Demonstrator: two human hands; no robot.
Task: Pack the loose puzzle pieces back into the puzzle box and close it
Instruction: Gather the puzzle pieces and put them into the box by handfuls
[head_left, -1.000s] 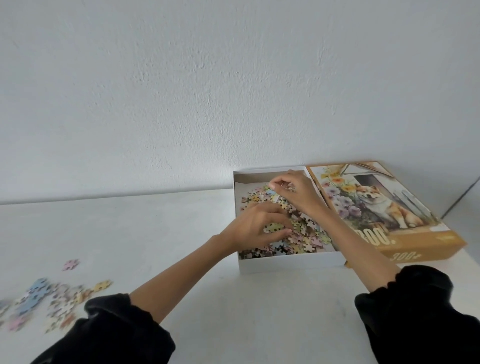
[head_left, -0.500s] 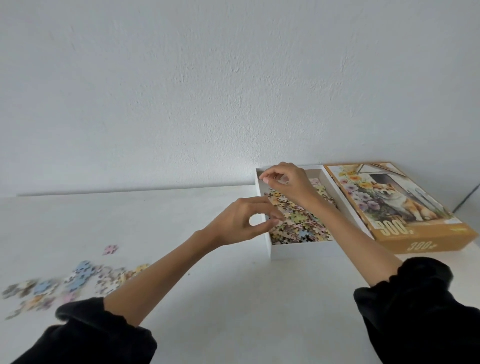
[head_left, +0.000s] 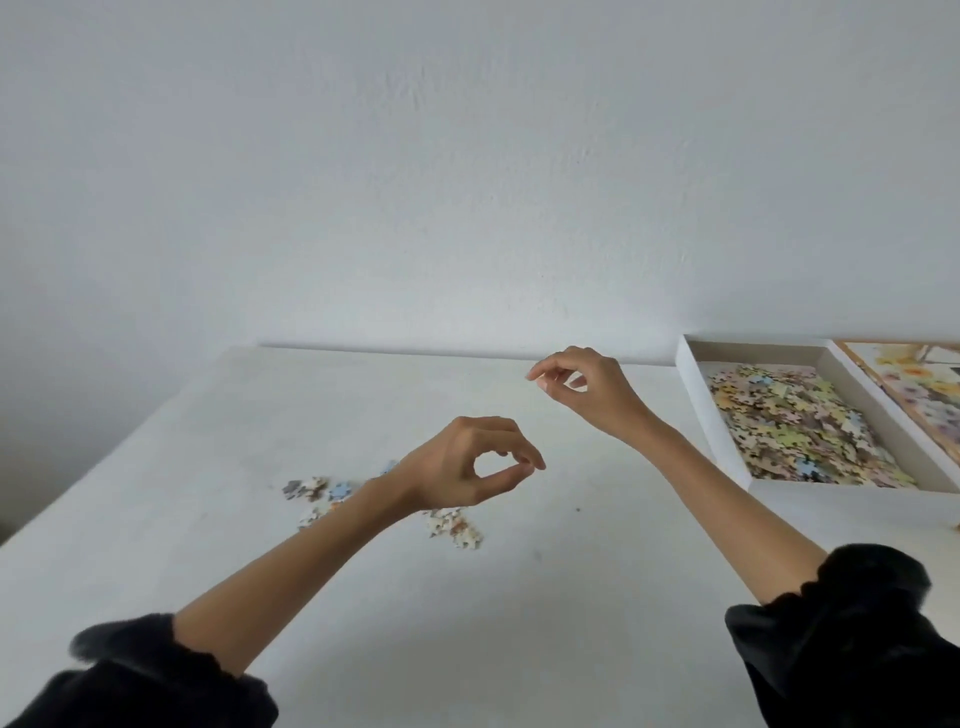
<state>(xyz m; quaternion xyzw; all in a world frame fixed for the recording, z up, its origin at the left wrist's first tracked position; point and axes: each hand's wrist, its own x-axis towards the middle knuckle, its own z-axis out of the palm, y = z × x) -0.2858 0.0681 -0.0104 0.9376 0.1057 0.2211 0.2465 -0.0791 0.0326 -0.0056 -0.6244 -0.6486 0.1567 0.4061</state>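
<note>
Both my hands hang over the white table (head_left: 156, 519) with nothing in them: left hand (head_left: 462, 467) pinched thumb-to-fingertip above the loose puzzle pieces (head_left: 452, 527), right hand (head_left: 587, 389) loosely curled, puzzle box (head_left: 696, 410) sitting uncovered at far right.

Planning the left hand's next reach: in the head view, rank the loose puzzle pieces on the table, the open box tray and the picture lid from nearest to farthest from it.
1. Loose puzzle pieces, just under and beside the left hand.
2. Box tray, far right, already holding pieces.
3. Picture lid, right of the tray at the frame edge.
</note>
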